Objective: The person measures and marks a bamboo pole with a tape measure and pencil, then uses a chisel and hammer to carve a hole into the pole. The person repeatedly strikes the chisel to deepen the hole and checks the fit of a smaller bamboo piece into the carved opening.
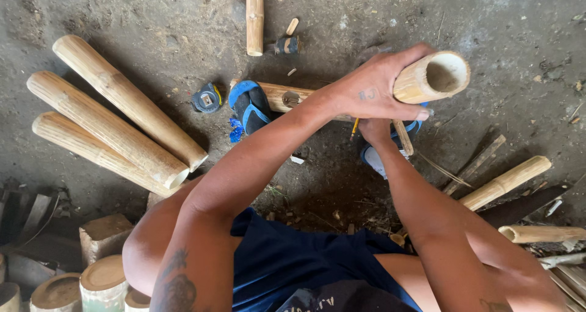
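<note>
My left hand [373, 93] wraps over a short hollow bamboo tube [434, 77], whose open end points up towards the camera. Just below it, my right hand [374, 130] is closed around a thin wooden stick [403, 138]. A yellow pencil tip [354, 127] pokes out at the hand's left side. The left hand partly hides the right one, so its fingers are hard to see. Both hands hover above the dirt floor, between my feet in blue sandals [249, 107].
Three long bamboo tubes [116, 119] lie at the left, with a tape measure [207, 98] near them. Another bamboo piece [282, 96] lies behind my forearm and a pole [254, 19] at the top. Bamboo lengths [505, 181] and splinters lie right; cut stumps [102, 281] stand lower left.
</note>
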